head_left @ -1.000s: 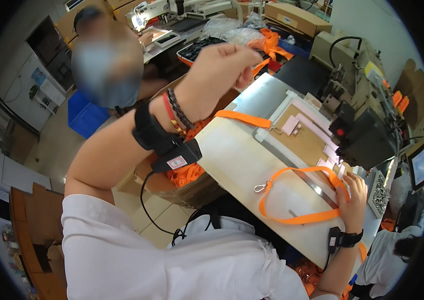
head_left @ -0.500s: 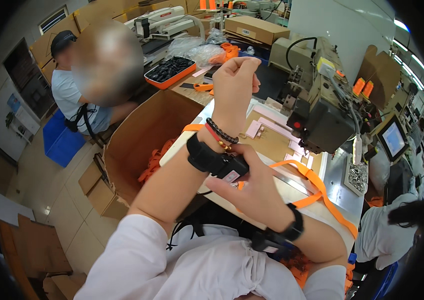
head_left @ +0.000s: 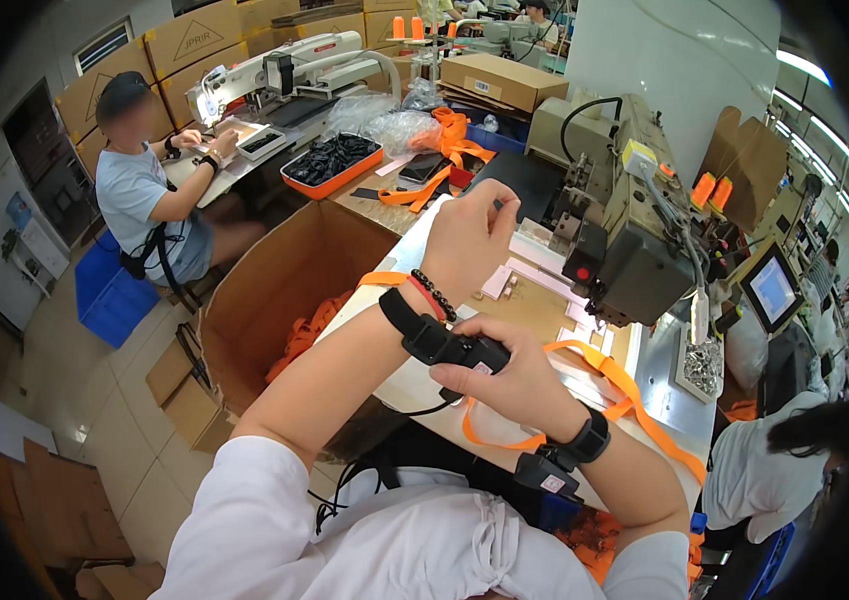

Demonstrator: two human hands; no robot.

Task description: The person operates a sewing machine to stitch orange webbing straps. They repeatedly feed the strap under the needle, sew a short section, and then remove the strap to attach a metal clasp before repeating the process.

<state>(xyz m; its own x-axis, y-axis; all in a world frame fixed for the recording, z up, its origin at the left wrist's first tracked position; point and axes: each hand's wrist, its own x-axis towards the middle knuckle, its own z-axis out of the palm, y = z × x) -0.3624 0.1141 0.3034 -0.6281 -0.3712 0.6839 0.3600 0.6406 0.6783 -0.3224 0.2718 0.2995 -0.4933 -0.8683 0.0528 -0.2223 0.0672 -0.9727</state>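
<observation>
My left hand (head_left: pixel 470 240) is raised over the work table with its fingers curled in, and nothing shows in them. Its wrist carries a beaded bracelet (head_left: pixel 435 295), a red cord and a black strap with a small black box (head_left: pixel 483 356) on it. My right hand (head_left: pixel 517 385) grips that box, thumb on the near side and fingers behind. A similar black box (head_left: pixel 547 474) hangs from the strap on my right wrist. An orange webbing strap (head_left: pixel 635 395) loops across the white table (head_left: pixel 440 410) beyond my hands.
An industrial sewing machine (head_left: pixel 635 240) stands at the right, beside a tray of metal parts (head_left: pixel 700 365) and a screen (head_left: pixel 773 290). A cardboard carton (head_left: pixel 230 330) with orange webbing stands left. Farther back are a bin of black pieces (head_left: pixel 333 165) and a seated co-worker (head_left: pixel 140 190).
My left hand has come lower and nearer, its fingers still curled. My right hand stays on the black box at the left wrist. The view has shifted slightly.
</observation>
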